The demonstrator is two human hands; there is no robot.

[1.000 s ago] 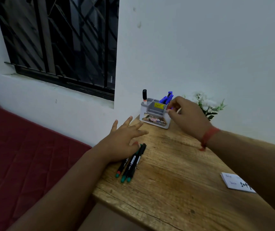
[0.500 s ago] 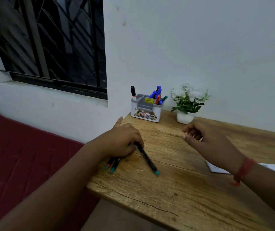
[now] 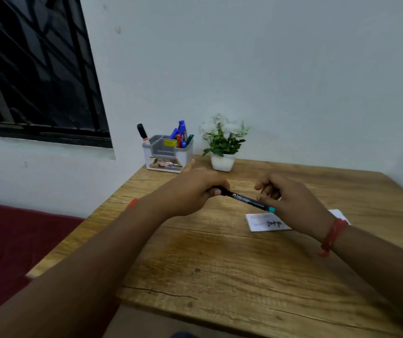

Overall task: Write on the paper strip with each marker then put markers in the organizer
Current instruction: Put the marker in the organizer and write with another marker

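My left hand [image 3: 193,191] is shut on one end of a black marker [image 3: 246,199] with a teal tip, held above the wooden table [image 3: 220,259]. The teal end points right and meets my right hand [image 3: 293,203], whose fingers are curled and loose beside it. A white paper strip [image 3: 263,223] with handwriting lies on the table under my right hand, partly hidden by it. The grey and white organizer [image 3: 167,153] stands at the table's far left corner with several markers upright in it. A red marker end [image 3: 132,203] peeks out behind my left forearm.
A small white pot with a green plant [image 3: 222,147] stands right of the organizer against the wall. A barred window [image 3: 32,69] is at the left. A dark red mattress [image 3: 12,240] lies beyond the table's left edge.
My left hand has lifted one teal-tipped marker off the table and carried it right. My right hand came in to meet its tip. The view shifted right.
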